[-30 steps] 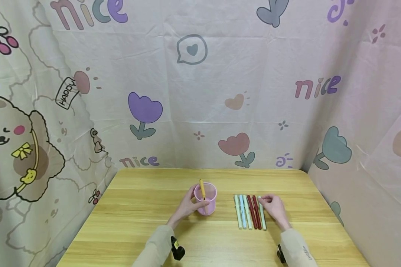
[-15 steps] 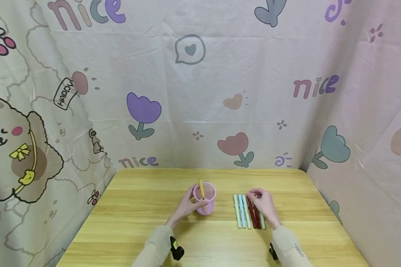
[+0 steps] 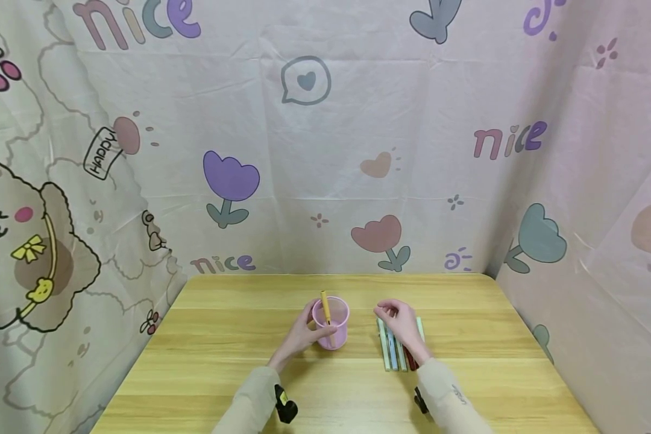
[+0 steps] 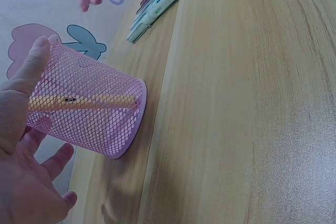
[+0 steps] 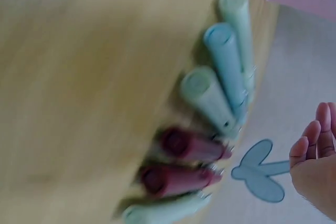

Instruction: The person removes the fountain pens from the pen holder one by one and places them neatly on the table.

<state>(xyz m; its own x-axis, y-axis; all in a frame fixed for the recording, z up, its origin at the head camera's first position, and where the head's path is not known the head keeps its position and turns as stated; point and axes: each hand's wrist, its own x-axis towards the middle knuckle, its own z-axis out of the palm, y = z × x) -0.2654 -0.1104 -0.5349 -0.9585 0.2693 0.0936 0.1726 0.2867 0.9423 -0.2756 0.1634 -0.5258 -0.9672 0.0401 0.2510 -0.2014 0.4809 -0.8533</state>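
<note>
My left hand (image 3: 298,336) grips a pink mesh pen cup (image 3: 340,330), thumb on the near side and fingers round the far side. Inside the cup a yellow pen (image 3: 325,307) leans, its top above the rim. To the right of the cup lie several pens in a row: pale green pens (image 5: 207,95), a light blue pen (image 5: 226,56) and two dark red pens (image 5: 191,145). Over the row's far ends hovers my right hand (image 3: 402,323), fingers loosely bent, nothing seen in them. It hides part of the row in the head view.
The wooden table (image 3: 222,355) carries the cup and the pens. A printed cloth (image 3: 304,150) hangs behind the table's back edge and along both sides. A black wrist camera (image 3: 286,405) sits at the left sleeve.
My right hand has moved left across the pen row, from the rightmost green pen to above the left end. The left hand and the cup stay in place.
</note>
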